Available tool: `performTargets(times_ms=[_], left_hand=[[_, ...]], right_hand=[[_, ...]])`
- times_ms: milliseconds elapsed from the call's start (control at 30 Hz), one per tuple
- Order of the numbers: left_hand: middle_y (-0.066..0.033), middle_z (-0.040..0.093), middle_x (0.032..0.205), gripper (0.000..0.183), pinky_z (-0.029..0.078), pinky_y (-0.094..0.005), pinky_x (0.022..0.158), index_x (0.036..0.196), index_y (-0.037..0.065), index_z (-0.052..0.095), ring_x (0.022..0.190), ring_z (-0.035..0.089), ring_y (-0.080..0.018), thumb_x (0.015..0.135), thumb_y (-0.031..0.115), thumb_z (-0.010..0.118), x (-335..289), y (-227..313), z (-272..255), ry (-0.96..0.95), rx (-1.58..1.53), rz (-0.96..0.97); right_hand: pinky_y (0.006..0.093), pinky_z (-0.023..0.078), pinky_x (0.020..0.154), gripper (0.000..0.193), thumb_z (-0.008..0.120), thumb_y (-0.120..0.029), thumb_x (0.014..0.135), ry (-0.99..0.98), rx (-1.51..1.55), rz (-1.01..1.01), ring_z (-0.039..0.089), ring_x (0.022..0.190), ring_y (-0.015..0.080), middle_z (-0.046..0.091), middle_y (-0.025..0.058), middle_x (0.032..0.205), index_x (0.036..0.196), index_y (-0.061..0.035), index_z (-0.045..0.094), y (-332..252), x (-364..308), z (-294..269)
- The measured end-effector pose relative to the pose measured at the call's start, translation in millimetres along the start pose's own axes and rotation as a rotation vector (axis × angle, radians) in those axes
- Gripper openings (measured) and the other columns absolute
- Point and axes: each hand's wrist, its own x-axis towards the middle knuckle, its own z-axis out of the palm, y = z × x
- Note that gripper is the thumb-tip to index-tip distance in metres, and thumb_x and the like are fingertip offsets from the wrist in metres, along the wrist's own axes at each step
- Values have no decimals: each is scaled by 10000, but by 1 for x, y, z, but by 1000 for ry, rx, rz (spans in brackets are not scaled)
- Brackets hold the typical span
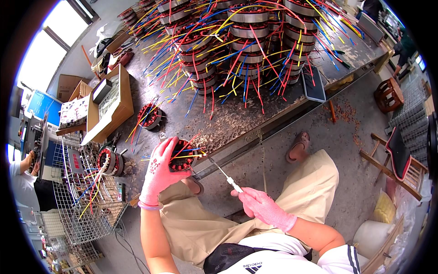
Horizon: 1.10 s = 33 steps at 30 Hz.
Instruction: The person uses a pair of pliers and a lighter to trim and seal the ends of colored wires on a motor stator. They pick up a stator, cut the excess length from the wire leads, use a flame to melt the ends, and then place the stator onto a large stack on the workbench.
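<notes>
My left hand (pixel 158 171), in a pink glove, is wrapped round a motor stator (pixel 182 160) at the near edge of the workbench. Red, blue and yellow lead wires stick out of it. In my right hand (pixel 267 209), also gloved in pink, is a thin tool with a white handle (pixel 234 184). Its slim shaft points up and left toward the stator's wire ends; whether the tip touches them I cannot tell. A second stator (pixel 149 117) lies just beyond my left hand. Another stator (pixel 110 162) with white binding sits to the left.
Tall stacks of stators (pixel 248 43) with bristling coloured wires fill the far bench (pixel 219 121). A phone (pixel 313 84) lies at its right edge. An open cardboard box (pixel 119 102) and a wire basket (pixel 82 201) are at left. A wooden stool (pixel 389 95) and a chair (pixel 398 157) stand right.
</notes>
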Motion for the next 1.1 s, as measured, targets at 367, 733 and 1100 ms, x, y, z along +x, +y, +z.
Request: performTargets(times_ms=[367, 733, 1100], left_hand=[[-196, 490, 1379, 951, 354, -461, 1101, 1392, 43, 482, 1309, 432, -389, 532, 189, 861, 2, 7, -5, 0, 34, -50], [-145, 509, 1370, 958, 261, -496, 1169, 1374, 95, 516, 1337, 393, -385, 494, 207, 878, 2, 5, -4, 3, 87, -16], [-140, 536, 1351, 954, 233, -492, 1187, 1348, 72, 531, 1321, 437, -330, 470, 186, 883, 3, -1, -5, 7, 52, 53]], right_hand=[[221, 322, 507, 318, 437, -201, 1046, 16, 64, -10, 387, 561, 45, 420, -51, 698, 1255, -1, 569, 2, 0, -1], [200, 306, 504, 315, 434, -203, 1047, 0, 87, 1, 386, 573, 30, 419, -61, 719, 1262, -13, 565, 8, -1, -4], [200, 306, 505, 319, 429, -201, 1049, -21, 59, 3, 379, 572, 30, 406, -64, 731, 1271, -11, 557, -2, -3, -2]])
